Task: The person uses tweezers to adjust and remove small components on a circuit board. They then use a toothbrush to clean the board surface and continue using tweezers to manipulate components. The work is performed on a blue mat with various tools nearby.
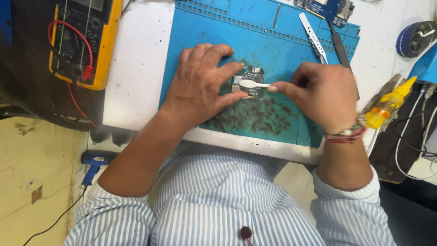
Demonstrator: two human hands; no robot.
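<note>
While left fingers (230, 68) pin the circuit board (249, 77), right fingers (280, 88) pinch a white brush (252, 84) atop it.

The small circuit board (249, 78) is partly covered by the left hand (200, 82). The multimeter (84, 41) is cut off by the top edge.

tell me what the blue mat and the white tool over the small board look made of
Blue mat: likely silicone or rubber, matte, with moulded ridges and dark stains. White tool in the right hand: looks like smooth plastic. Small board under the left hand: dark circuit board, probably fibreglass.
</note>
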